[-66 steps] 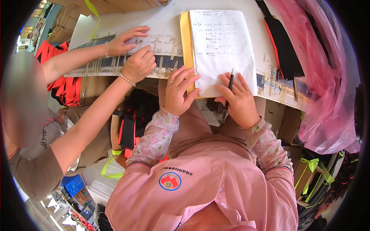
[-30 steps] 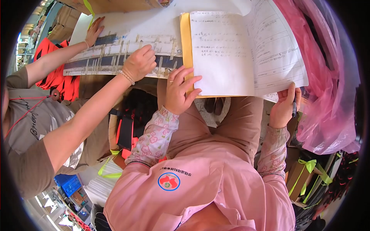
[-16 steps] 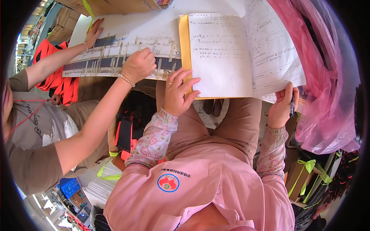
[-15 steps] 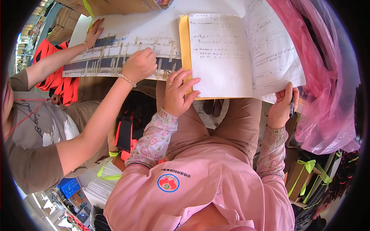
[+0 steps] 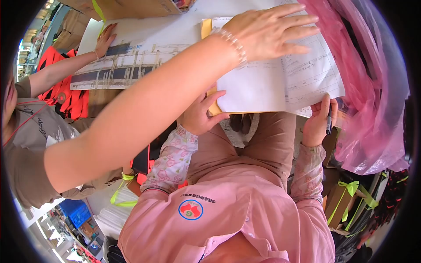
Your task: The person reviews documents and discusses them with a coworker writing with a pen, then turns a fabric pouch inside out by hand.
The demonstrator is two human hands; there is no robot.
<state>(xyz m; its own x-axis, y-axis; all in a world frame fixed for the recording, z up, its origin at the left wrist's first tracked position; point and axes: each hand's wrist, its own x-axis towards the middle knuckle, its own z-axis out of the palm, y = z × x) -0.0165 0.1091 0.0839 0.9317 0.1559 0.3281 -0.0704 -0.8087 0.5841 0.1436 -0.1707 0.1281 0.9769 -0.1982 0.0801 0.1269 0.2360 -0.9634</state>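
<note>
An opened notebook (image 5: 252, 94) with handwritten pages and a yellow-brown cover edge lies at the table's front edge. My left hand (image 5: 199, 113) rests at its lower left edge, thumb and a finger spread on the paper; a co-worker's forearm hides part of it. In my right hand (image 5: 316, 125) is a black pen (image 5: 329, 122), while the thumb presses the lower right corner of the right-hand page (image 5: 311, 83). The co-worker's hand (image 5: 272, 33) reaches over the top of the pages with fingers extended.
The co-worker's other hand (image 5: 104, 41) lies on the taped white table (image 5: 149, 33). A cardboard box (image 5: 127, 8) stands at the back. Pink plastic sheeting (image 5: 364, 127) hangs at the right. Orange-red straps (image 5: 72, 103) hang at the left.
The co-worker's near arm has swung from the table on the left across to the right, over the notebook, its fist now opened. My two hands stay almost where they were.
</note>
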